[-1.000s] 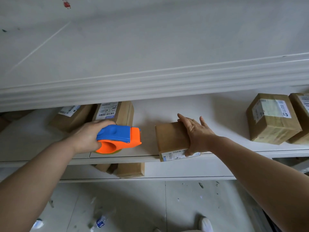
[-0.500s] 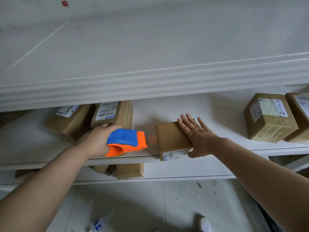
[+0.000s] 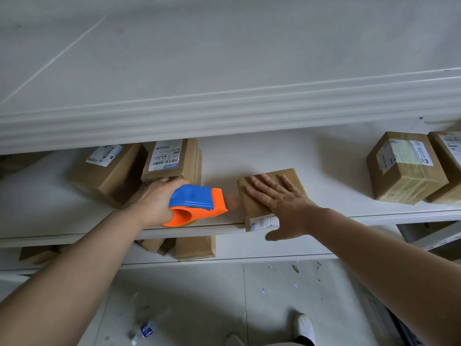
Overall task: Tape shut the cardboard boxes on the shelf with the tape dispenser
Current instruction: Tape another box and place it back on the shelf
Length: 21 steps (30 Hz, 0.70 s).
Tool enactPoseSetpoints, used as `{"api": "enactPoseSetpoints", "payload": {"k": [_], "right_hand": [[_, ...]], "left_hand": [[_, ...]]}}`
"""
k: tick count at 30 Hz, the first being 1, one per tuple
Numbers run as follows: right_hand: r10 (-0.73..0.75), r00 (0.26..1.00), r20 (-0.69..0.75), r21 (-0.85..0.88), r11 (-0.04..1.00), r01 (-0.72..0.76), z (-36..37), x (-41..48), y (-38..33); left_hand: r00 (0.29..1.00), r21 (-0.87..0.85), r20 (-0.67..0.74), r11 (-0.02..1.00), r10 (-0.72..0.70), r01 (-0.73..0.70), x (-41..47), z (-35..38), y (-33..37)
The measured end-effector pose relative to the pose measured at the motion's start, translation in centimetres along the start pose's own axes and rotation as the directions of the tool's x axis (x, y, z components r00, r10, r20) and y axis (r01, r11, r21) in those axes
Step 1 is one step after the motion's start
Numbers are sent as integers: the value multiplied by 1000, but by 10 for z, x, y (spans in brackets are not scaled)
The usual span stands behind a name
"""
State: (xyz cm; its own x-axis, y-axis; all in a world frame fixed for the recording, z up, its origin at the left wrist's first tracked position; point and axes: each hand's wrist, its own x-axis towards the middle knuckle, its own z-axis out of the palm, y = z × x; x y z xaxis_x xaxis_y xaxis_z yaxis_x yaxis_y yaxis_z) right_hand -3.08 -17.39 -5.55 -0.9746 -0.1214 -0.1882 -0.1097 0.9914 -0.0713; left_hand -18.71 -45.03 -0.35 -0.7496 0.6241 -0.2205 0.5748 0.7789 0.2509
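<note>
Head view: left hand [image 3: 154, 201] gripping tape dispenser [image 3: 197, 201], nose just beside small box [image 3: 247, 211] at shelf [image 3: 274, 151] edge, right hand [image 3: 279, 203] flat on top. Looks like strip start; calls next for pressing tape onto the box, then dragging across.

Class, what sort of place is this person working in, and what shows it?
Probably a parcel storeroom or packing area: white shelving holds cardboard boxes with barcode shipping labels, and the left hand grips a tape dispenser beside the small box under the right hand.
</note>
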Motion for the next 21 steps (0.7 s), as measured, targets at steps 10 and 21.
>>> {"api": "enactPoseSetpoints", "payload": {"k": [10,21], "right_hand": [[88,994,72,-86,993,-82,-16,56,-34],[181,969,-170,776,631,18,-43,-2,19]], "left_hand": [[1000,-91,-25,996,4,-7,-11,6,0],[966,8,-199,986,164,-166,-11,-64,56]]}}
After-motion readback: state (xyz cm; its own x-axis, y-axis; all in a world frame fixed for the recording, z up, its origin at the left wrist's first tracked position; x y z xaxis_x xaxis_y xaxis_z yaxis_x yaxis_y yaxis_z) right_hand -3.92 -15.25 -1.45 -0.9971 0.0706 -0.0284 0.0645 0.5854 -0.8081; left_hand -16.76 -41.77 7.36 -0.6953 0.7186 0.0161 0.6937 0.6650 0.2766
